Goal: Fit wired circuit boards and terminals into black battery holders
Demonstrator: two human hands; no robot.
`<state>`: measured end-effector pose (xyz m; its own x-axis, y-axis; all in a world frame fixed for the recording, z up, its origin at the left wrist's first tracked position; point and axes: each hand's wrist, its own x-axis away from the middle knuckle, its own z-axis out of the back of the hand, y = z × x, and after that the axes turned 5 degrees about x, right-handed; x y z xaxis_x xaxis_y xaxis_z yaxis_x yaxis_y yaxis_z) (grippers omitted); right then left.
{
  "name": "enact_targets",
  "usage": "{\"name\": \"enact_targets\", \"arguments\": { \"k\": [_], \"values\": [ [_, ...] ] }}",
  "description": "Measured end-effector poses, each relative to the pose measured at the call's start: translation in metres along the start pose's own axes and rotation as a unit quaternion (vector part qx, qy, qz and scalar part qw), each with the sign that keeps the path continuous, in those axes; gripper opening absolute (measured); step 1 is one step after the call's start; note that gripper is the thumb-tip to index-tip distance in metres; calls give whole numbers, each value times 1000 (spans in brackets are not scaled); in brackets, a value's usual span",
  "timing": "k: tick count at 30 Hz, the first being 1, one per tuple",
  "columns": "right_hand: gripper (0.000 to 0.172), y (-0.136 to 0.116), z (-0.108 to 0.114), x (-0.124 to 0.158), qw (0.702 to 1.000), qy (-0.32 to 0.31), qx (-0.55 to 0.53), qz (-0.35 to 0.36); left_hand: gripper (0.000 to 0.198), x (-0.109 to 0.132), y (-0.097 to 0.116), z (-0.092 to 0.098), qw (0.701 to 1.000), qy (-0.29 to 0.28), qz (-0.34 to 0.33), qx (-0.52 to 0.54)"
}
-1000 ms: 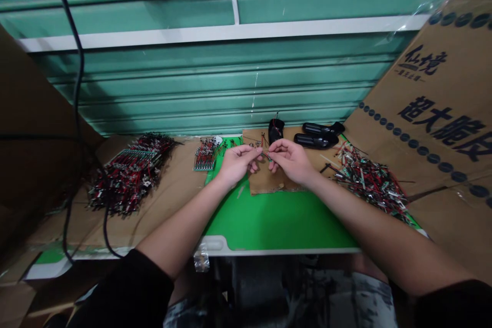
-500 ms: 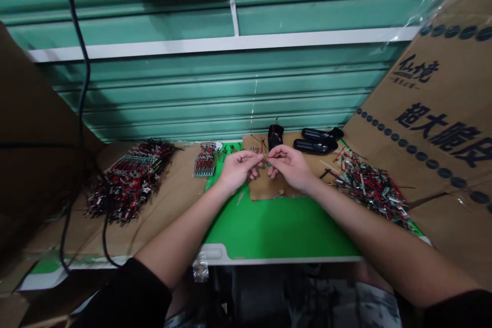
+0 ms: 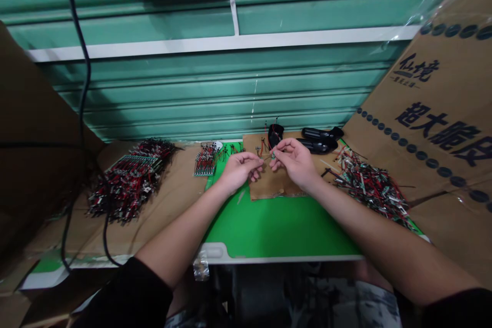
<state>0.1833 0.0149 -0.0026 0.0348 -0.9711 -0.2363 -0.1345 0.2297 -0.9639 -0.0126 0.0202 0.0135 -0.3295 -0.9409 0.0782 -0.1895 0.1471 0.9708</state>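
Over a small cardboard sheet (image 3: 265,190), my right hand (image 3: 295,163) pinches a small wired circuit board (image 3: 273,155), with a red wire rising from it. A thin dark wire spans the narrow gap to my left hand (image 3: 239,169), whose thumb and index finger are pressed together at its end. My fingertips hide most of the board. Just behind my hands stands a black plastic housing (image 3: 275,134) with thin wires sticking up. Two more black housings (image 3: 322,133) lie to its right.
Many wired boards are heaped on the left cardboard (image 3: 126,184), and a loose pile (image 3: 374,189) lies at right. A panel of boards (image 3: 205,160) sits left of my hands on the green table (image 3: 284,228). A black cable (image 3: 85,87) hangs at left; cardboard walls flank both sides.
My right hand has shifted slightly right and up with the small board, opening a gap between my hands. My left hand stays nearly in place.
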Motion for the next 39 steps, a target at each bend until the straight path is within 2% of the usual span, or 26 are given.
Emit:
{"name": "enact_targets", "arguments": {
  "k": [4,9,14,25,31,35,39],
  "values": [
    [56,-1,-1,1,1000,-9,5,1,39,1,1,0,1000,-23,8,5],
    [49,-1,-6,7,998,-52,33,-10,50,0,3,-2,999,24,-8,32],
    [45,1,-7,9,996,-64,56,-29,48,-2,4,-1,998,47,-18,37],
    [53,-3,1,-1,999,-13,27,15,53,0,2,-1,999,17,-7,29],
    [53,-3,1,-2,1000,0,15,7,54,-1,0,-1,1000,14,-8,22],
    [54,-8,2,-2,999,-38,29,-22,55,-1,1,0,999,20,-22,26],
    [51,-12,5,-1,993,-64,93,-41,56,-1,2,-2,999,20,-18,31]
  ]
}}
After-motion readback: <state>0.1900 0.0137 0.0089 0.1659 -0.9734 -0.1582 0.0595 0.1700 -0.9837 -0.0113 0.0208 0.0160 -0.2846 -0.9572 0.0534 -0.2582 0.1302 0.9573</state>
